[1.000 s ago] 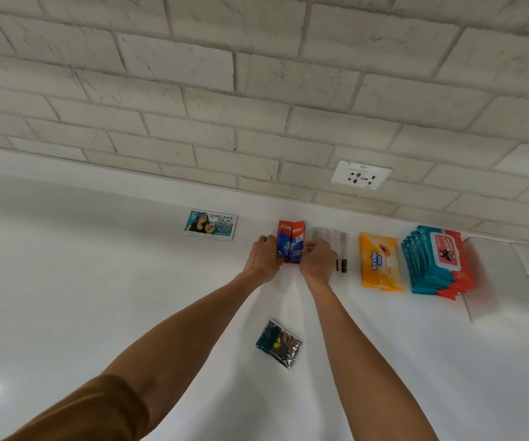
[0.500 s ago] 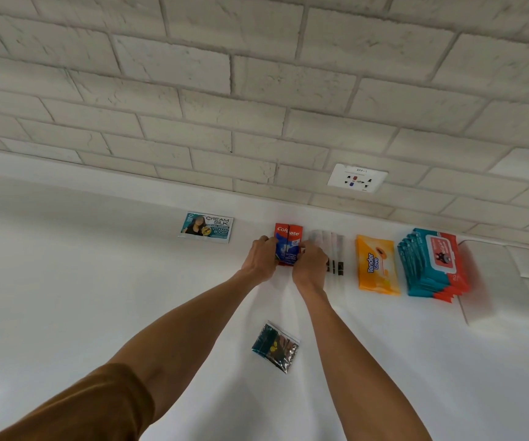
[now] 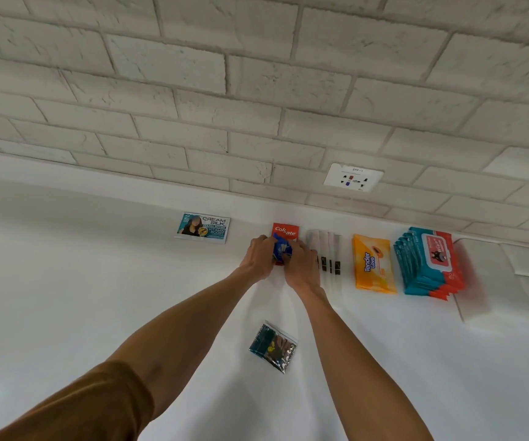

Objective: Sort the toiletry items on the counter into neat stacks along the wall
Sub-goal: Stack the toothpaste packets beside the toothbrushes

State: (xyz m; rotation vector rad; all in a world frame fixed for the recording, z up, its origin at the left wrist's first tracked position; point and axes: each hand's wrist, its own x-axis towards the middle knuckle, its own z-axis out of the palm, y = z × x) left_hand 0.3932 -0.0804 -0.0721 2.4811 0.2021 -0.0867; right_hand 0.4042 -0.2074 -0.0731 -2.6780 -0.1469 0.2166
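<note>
Colgate sachets [image 3: 285, 231] right in front of me: red top with the white logo, a blue lower part, lying flat on the white table [image 3: 65, 281] close against the wall's base strip. My left hand [image 3: 258, 261] curls round their left edge and my right hand [image 3: 301, 265] pinches them from the right, so both hands grip the same little bundle. Only the red top and a patch of blue show between my fingers. The lower end is covered by my knuckles, and I cannot tell how many sachets are in there.

Just right of my right hand lie clear toothbrush packets [image 3: 328, 246], overlapping and see-through, hard to count, with dark marks near their lower ends. Next along, an orange Tender Love pack [image 3: 373, 265], then a fanned stack of teal and red wipes packs [image 3: 428, 265]. Beyond it a pale flat thing [image 3: 486, 265] is smeared; I cannot make it out.

To the left, apart from the rest, a Cream Silk sachet [image 3: 204, 227] lies by the wall. Nearer me, between my forearms, sits a dark shiny packet [image 3: 274, 346], tilted, print unreadable.

Above the row, a wall socket [image 3: 353, 178] in the pale brick wall [image 3: 193, 90]. My brown sleeve [image 3: 81, 405] runs off the bottom edge.
</note>
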